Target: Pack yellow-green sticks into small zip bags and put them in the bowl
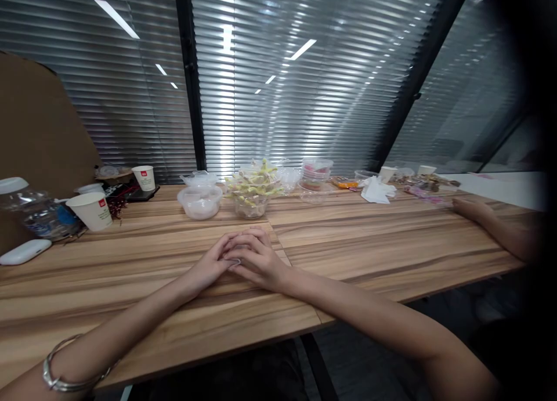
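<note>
A clear bowl (250, 208) heaped with spiky yellow-green pieces (256, 183) stands on the wood-grained table (369, 232), and it is the nearest object to the two hands. These rest on the tabletop on the near side of the bowl, apart from it: the right hand (259, 262) laps over the left hand (220, 256), fingers loosely bent and folded together, and I cannot tell whether anything lies between the palms. A silvery bracelet (53, 382) circles the left forearm, well to the bowl's near left. Just left of the bowl sits a translucent white tub (200, 203); farther left are two paper cups (92, 211), a clear bottle (41, 212) with a white top, a small white case (25, 252) and, at the far left, a brown board (39, 116). Near the bowl's right side are stacked clear containers (317, 174), then an orange packet (346, 183) and crumpled white tissue (376, 190). Well to the right of the bowl, another person's hand (472, 208) lies on the tabletop. Behind the bowl, slatted blinds (296, 87) cover the window panes.
</note>
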`<state>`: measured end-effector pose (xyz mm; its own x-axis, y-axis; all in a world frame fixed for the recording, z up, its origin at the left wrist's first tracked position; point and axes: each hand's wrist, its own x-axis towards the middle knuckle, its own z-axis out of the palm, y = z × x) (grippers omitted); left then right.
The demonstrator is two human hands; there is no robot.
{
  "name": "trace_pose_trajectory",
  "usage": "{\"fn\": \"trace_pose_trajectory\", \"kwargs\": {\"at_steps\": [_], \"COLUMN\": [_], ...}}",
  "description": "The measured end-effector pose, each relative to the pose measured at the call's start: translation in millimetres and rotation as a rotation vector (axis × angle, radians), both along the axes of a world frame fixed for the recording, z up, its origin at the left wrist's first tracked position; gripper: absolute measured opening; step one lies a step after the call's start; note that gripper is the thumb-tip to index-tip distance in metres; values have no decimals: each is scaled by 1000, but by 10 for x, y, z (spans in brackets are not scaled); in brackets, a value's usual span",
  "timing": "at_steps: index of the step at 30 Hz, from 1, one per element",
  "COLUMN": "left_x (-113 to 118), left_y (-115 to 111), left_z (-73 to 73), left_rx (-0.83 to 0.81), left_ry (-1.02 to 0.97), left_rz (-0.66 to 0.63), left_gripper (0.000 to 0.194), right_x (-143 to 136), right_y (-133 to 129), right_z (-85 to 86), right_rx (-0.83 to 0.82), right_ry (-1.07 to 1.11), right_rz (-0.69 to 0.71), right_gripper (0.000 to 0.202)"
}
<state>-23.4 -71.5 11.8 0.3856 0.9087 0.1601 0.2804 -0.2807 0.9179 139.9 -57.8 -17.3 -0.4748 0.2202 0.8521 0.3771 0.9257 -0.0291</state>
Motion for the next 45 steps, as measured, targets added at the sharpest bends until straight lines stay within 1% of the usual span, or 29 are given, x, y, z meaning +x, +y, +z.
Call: {"fn": "trace_pose_trajectory", "kwargs": {"at_steps": [3,6,9,13,17,21,24,26,28,30,32,35,38,40,45], "left_x": [-4,-6,-19,-25,-3,-18,-44,-53,-60,-76,-108,-169,-207,-215,-227], "left_y": [-19,-55,-68,-43,-10,31,45,42,42,62,103,174,211,216,228], "left_z": [23,66,72,32,20,34,55,65,59,28,-21,-80,-86,-75,-83], "left_rx": [23,-49,-105,-160,-167,-104,-66,-55,-48,-28,12,72,93,99,84], "left_ry": [-20,-58,-154,-295,-350,-277,-188,-146,-118,-85,-33,59,122,135,140], "left_rz": [-10,24,36,44,102,136,177,174,110,75,106,182,241,265,236], "left_gripper": [46,49,51,53,52,56,63,60,56,55,60,63,61,61,63], "right_x": [-9,-9,5,31,38,29,23,21,22,24,25,15,-2,-10,-15], "right_y": [12,10,-14,-13,100,196,202,209,246,309,375,430,437,440,467], "right_z": [-18,-2,47,99,53,-17,-28,-32,-47,-74,-101,-121,-128,-138,-175], "right_rx": [-30,-68,-133,-255,-374,-426,-440,-477,-582,-746,-901,-1018,-1077,-1086,-1075], "right_ry": [-52,-60,-37,67,219,294,305,302,339,403,441,439,425,430,482], "right_rz": [-39,-37,-32,-29,11,28,35,51,101,181,254,325,364,371,364], "right_gripper": [28,33,35,35,32,27,29,33,37,40,41,39,40,41,53]}}
